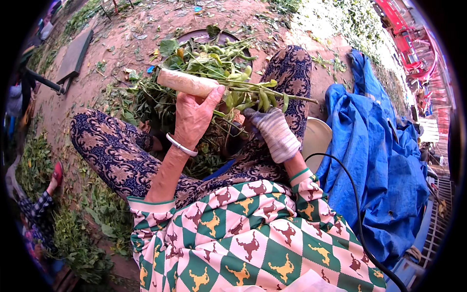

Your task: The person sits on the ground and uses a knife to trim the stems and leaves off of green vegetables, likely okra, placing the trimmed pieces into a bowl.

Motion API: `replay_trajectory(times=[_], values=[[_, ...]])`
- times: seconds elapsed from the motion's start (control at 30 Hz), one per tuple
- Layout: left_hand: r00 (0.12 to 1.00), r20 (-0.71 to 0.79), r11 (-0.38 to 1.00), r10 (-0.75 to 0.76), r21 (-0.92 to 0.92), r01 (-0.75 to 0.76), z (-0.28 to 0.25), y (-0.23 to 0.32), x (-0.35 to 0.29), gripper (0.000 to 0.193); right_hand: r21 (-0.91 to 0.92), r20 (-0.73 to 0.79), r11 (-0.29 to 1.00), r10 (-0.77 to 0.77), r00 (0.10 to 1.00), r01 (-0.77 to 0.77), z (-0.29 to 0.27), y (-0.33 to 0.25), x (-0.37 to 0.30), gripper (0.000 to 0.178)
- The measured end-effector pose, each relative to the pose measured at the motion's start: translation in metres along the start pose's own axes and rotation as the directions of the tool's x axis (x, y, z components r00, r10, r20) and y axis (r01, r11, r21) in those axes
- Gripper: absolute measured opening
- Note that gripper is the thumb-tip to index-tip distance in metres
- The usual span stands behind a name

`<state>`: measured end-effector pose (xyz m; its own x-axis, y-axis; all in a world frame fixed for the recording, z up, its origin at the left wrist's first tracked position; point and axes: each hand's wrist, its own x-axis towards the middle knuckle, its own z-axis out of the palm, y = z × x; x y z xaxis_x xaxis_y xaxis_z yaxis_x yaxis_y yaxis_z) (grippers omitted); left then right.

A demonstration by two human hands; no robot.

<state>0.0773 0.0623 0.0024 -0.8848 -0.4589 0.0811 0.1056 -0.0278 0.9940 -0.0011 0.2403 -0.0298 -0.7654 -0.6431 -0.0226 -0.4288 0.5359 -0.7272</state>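
Note:
My left hand, bare with a white bangle at the wrist, is closed around a thick, pale, cylindrical piece whose kind I cannot make out. Leafy bean stalks with plump green pods run along its right side, by my thumb. My right hand wears a striped, pale knit glove with dark fingertips. Its fingers are bent in at the green pods hanging under the stalk; the fingertips are partly hidden. Beyond both hands, picked pods and leaves lie on a dark round tray.
Cut bean plants are heaped between my patterned trouser legs. A pale tub stands by my right thigh, next to a crumpled blue tarp. A black cable crosses my right side. Another person's foot in a red shoe shows at left.

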Motion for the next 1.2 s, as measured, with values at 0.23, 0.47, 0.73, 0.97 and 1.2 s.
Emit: replay_trajectory(times=[0.23, 0.47, 0.73, 0.97, 1.2], values=[[0.971, 0.174, 0.950, -0.164, -0.235, 0.203, 0.012, 0.023, -0.011, 0.014, 0.220, 0.169, 0.902, 0.339, 0.925, -0.371, -0.017, -0.023, -0.003, 0.050], [0.972, 0.169, 0.955, -0.162, -0.220, 0.197, 0.018, -0.009, -0.010, 0.023, 0.505, 0.249, 0.716, 0.415, 0.875, -0.482, -0.032, -0.040, -0.010, 0.024], [0.924, 0.325, 0.770, -0.200, -0.531, 0.353, 0.019, -0.013, -0.012, 0.022, 0.613, 0.324, 0.671, 0.266, 0.908, -0.416, -0.044, -0.036, -0.015, 0.024], [0.948, 0.237, 0.908, -0.212, -0.310, 0.280, 0.023, -0.002, -0.009, 0.025, -0.401, 0.032, 0.894, -0.204, 0.978, 0.200, -0.022, 0.000, -0.009, 0.027], [0.978, 0.131, 0.941, -0.159, -0.281, 0.191, 0.024, 0.007, -0.016, 0.022, -0.237, 0.001, 0.969, 0.078, 0.997, -0.076, -0.020, -0.032, -0.011, 0.041]])
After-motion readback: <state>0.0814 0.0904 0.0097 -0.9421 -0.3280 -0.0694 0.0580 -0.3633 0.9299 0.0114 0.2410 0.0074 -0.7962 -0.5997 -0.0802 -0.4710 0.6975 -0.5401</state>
